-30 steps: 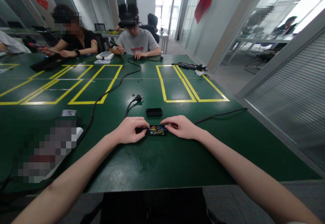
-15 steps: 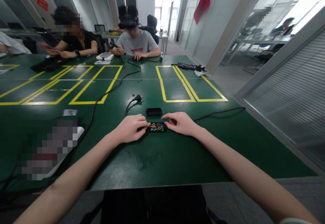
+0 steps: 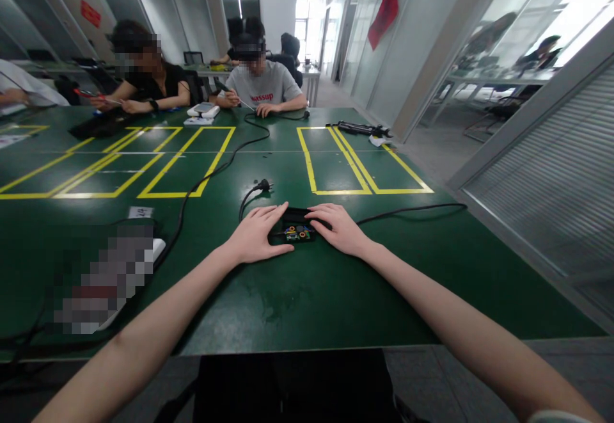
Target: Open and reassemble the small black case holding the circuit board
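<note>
From afar I watch left hand [image 3: 254,236] spread, earlier pinch at open circuit case [image 3: 299,233] gone; right hand [image 3: 341,228] curls by black cover [image 3: 295,215], grip unclear. Case sits on green table [image 3: 311,301] between hands; work seemingly shifts coverward.

Daylight burns white through the far window [image 3: 301,13]; pale glare patches the dim green tabletop [image 3: 297,308]. Wide-angle distortion stretches the edges, and the circuit board [image 3: 298,233] looks soft.

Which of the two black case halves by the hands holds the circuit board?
The nearer half: a circuit board with two orange rings shows in it. The farther half shows none.
</note>
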Demonstrator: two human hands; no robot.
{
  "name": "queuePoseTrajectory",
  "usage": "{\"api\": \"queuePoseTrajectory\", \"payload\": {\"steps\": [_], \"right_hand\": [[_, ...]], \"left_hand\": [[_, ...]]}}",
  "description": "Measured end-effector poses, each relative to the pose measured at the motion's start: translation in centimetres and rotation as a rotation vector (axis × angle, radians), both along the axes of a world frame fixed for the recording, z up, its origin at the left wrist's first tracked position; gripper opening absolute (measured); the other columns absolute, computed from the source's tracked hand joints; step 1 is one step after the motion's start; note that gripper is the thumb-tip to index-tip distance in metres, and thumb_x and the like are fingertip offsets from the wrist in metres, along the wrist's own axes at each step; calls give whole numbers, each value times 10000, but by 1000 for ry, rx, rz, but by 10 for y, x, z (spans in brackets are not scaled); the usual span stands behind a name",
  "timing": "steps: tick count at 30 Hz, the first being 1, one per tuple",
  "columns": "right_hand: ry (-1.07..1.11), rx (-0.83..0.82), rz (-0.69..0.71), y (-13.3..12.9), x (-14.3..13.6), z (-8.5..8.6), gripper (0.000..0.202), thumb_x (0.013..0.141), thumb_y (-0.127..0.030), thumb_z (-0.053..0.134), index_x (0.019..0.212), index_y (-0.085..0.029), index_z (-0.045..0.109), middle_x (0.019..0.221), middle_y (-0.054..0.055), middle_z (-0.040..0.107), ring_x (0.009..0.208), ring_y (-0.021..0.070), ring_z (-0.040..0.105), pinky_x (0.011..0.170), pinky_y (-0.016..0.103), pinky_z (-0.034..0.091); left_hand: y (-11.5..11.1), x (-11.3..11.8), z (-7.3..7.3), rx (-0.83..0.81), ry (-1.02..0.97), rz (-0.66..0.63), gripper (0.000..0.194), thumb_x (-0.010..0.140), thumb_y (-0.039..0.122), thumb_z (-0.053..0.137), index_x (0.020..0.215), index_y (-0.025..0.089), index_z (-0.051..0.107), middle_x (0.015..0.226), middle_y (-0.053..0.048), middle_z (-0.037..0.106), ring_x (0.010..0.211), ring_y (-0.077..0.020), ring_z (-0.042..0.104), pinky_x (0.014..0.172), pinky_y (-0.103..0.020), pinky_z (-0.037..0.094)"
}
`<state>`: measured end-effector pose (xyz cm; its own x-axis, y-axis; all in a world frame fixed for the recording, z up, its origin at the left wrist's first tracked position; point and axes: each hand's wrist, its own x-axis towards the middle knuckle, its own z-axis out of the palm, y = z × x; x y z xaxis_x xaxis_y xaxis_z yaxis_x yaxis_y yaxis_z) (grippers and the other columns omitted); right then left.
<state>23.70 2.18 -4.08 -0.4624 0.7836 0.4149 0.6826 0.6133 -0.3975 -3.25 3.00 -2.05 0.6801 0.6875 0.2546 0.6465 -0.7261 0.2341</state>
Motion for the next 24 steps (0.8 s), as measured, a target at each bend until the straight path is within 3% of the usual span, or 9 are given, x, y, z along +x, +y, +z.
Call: {"api": "queuePoseTrajectory", "payload": {"steps": [3,6,11,15,24], "right_hand": [[114,-20,24,0,1,2,183,995,-260,595,1052,-234,766,1210,96,753,1147,273,688,1032,509,534],[234,-36,44,-2,0,5,151,968,-224,615,1013,-229,759,1205,95,731,1131,257,696,1015,474,568],[410,-118,80,-6,-4,5,253,922,-153,629,1145,-216,730,1230,99,670,990,200,712,884,380,642],[446,-141,95,-6,-5,2,409,909,-123,621,1294,-244,688,1256,88,634,953,176,703,886,370,657],[463,-160,83,-7,-8,2,344,889,-113,644,1210,-223,698,1135,68,726,935,194,728,913,406,650]], "left_hand": [[1,-2,0,11,-71,-18,925,878,551,717,1631,199,312,1456,-152,620,1342,-337,579,1153,-506,446],[1,-4,1,19,-108,-26,919,862,530,747,1617,197,342,1442,-157,620,1325,-346,588,1132,-506,471],[1,-4,-1,31,-141,-44,876,840,504,783,1575,202,413,1472,-170,568,1332,-354,578,1121,-501,498],[0,-3,1,38,-180,-72,797,824,464,804,1512,225,481,1419,-154,579,1275,-337,614,1080,-491,534],[-3,-1,5,-34,-207,-48,702,808,442,808,1403,213,514,1347,-126,662,1211,-321,671,1035,-468,558]]}}
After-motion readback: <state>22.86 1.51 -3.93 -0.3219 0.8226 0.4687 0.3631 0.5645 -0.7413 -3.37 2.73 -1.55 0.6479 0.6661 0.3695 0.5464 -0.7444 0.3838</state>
